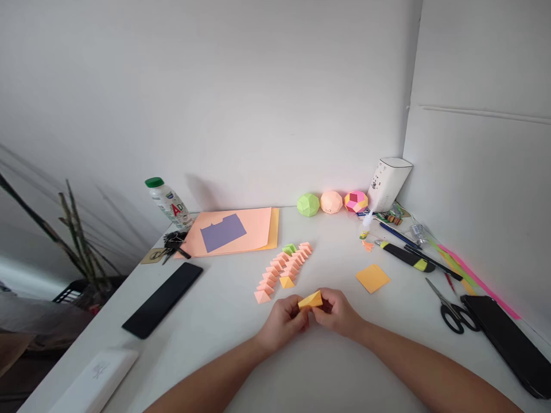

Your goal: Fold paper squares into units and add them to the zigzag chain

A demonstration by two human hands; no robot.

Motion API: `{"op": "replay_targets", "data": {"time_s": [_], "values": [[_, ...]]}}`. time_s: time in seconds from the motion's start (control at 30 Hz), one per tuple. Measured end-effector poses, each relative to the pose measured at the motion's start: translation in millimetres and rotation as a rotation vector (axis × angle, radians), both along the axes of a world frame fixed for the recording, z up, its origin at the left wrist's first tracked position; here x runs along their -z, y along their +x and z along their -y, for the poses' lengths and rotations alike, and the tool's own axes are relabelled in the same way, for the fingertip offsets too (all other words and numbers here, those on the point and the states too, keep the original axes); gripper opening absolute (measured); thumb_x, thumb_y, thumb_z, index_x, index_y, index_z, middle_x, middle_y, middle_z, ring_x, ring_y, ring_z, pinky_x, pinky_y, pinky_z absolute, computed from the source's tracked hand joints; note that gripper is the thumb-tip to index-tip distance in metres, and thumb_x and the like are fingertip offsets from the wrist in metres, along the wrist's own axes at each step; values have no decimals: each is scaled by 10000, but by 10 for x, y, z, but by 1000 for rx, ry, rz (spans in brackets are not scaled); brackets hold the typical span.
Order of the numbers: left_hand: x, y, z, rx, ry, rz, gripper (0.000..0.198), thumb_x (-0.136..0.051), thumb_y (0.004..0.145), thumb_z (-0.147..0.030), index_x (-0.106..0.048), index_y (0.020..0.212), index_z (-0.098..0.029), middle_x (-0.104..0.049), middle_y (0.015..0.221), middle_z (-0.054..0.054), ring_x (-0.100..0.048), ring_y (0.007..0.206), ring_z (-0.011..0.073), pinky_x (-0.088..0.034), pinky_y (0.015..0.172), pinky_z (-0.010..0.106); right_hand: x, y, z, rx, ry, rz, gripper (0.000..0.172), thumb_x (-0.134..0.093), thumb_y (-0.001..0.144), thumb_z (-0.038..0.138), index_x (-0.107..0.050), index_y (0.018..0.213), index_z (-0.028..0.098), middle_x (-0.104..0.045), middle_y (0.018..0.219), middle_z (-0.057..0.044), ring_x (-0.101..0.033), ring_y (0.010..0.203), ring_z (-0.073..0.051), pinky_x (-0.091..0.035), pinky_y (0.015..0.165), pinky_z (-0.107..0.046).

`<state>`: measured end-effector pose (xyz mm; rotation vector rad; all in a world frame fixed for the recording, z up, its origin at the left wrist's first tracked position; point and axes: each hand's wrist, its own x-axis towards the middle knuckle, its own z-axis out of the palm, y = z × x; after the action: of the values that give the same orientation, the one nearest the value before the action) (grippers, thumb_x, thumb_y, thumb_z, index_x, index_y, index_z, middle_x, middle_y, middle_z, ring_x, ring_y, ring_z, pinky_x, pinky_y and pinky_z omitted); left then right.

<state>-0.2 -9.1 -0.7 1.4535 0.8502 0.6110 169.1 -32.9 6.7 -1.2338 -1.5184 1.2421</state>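
Between my two hands is a folded piece of yellow-orange paper (311,300), pinched at both ends just above the table. My left hand (282,322) grips its left end with thumb and fingers, and my right hand (338,312) grips its right end. Just beyond them, two rows of small folded peach paper pieces (275,268) run away from me, with a green folded piece (289,248) at the far end and a yellow-orange folded piece (287,281) at the near end. A flat yellow-orange paper square (372,278) lies to the right of my right hand.
Faceted paper balls, green (308,204), peach (331,202) and multicoloured (356,201), stand by the wall. Scissors (451,310), a box cutter (407,256), a glue bottle (366,225) and a black case (508,341) lie right. Paper sheets (258,232), a bottle (170,203) and a black slab (163,299) are left.
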Motion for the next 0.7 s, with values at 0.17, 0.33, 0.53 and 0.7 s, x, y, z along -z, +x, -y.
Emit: {"op": "replay_targets", "data": {"time_s": [0.17, 0.33, 0.53, 0.7], "values": [[-13, 0, 8, 3, 30, -21, 167, -507, 808, -286, -539, 716, -150, -563, 576, -12, -492, 524, 106, -378, 510, 219, 29, 8, 4, -1, 12, -19, 50, -519, 658, 110, -518, 651, 159, -465, 598, 33, -400, 526, -92, -328, 475, -208], [-24, 2, -15, -18, -38, -11, 203, -510, 815, -340, -519, 730, -157, -576, 548, -16, -506, 507, 109, -393, 517, 224, 76, 46, 1, 17, -78, -129, 78, -488, 664, 113, -540, 700, 158, -519, 618, 20, -452, 513, -99, -367, 472, -218], [1, -4, -45, -29, -103, 42, 260, -529, 810, -404, -497, 717, -164, -581, 518, -21, -504, 468, 105, -399, 498, 226, 71, 79, -21, 47, -131, -200, 86, -452, 636, 105, -488, 658, 180, -506, 519, 46, -466, 445, -98, -375, 423, -213], [29, -4, -51, -46, -130, 98, 298, -559, 797, -422, -451, 668, -176, -588, 505, -18, -503, 449, 101, -396, 484, 221, 46, 74, -27, 56, -148, -223, 67, -460, 624, 124, -485, 652, 180, -513, 526, 47, -459, 428, -91, -385, 418, -216]]}}
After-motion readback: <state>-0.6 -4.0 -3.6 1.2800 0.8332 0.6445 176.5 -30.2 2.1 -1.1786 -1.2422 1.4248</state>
